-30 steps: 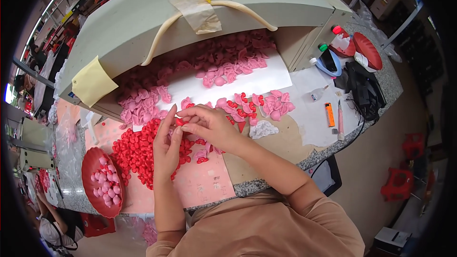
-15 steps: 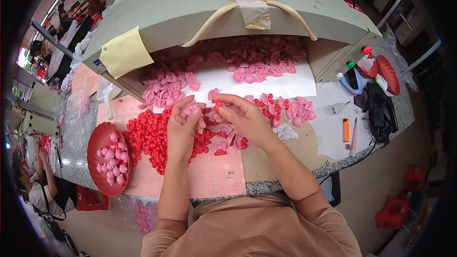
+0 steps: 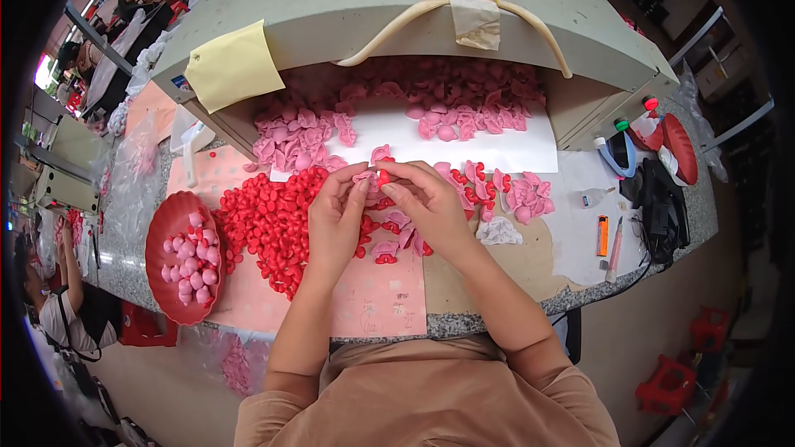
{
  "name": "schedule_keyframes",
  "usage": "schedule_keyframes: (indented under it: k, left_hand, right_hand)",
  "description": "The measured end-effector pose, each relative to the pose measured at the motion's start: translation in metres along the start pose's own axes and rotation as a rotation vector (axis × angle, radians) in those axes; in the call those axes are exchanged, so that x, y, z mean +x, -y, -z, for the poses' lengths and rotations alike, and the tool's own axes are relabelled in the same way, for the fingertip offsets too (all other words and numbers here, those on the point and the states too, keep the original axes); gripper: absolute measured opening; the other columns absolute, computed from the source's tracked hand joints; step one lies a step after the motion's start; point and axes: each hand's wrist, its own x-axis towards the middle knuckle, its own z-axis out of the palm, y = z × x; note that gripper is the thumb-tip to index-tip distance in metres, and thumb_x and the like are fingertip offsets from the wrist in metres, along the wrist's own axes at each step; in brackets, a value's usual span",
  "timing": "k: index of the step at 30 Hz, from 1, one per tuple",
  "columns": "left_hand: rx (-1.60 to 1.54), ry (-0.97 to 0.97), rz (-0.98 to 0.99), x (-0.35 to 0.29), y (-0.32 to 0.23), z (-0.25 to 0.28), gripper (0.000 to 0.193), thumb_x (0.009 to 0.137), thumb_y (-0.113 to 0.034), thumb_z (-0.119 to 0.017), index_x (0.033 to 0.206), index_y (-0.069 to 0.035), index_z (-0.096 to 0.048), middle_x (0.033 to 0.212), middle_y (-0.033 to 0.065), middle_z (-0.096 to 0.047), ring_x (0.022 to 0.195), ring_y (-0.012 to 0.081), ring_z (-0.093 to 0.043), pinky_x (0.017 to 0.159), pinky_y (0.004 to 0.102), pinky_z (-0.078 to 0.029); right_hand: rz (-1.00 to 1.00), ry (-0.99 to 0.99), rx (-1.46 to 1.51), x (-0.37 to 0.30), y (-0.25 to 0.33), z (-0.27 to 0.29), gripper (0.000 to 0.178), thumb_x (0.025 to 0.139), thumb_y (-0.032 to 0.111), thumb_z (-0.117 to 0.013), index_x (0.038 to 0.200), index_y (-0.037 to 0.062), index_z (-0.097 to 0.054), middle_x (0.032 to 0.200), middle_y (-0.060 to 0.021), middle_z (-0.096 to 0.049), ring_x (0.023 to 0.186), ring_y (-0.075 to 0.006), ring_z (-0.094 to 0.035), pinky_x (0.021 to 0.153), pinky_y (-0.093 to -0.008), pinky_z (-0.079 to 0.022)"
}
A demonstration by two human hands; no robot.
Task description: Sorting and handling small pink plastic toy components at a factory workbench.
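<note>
Your left hand (image 3: 335, 213): thumb and fingertips pinched on one thin, curled pink piece (image 3: 365, 178), above the table near the heap of glossy red bead-like pieces (image 3: 277, 219). Your right hand (image 3: 429, 209): fingertips clamped on one small glossy red piece (image 3: 383, 178), beside the pink.

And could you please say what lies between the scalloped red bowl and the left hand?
In the head view, a heap of small red pieces lies between the bowl and left hand.
</note>
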Motion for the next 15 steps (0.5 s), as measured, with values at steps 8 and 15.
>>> schedule_keyframes:
  k: [8,15]
  left_hand:
    - [0.146,-0.001,-0.111,-0.002,0.005,-0.001,0.019,0.094,-0.009,-0.051,0.109,0.004,-0.052,0.097,0.0117,-0.067,0.085,0.0118,-0.064,0.067,0.0246,-0.052]
    - [0.507,0.019,-0.127,-0.001,-0.012,0.001,0.018,0.096,-0.015,-0.048,0.093,0.002,-0.052,0.082,0.0142,-0.061,0.073,0.0212,-0.06,0.063,0.0317,-0.047]
  right_hand:
    - [0.012,-0.006,-0.086,0.0,-0.005,-0.002,0.027,0.089,0.006,-0.058,0.116,0.0003,-0.057,0.105,-0.0072,-0.057,0.097,-0.0143,-0.06,0.085,-0.0261,-0.049]
    - [-0.119,0.016,0.139,-0.001,-0.009,-0.006,0.03,0.09,0.006,-0.058,0.118,-0.0033,-0.053,0.109,-0.008,-0.06,0.094,-0.0116,-0.06,0.083,-0.0254,-0.05]
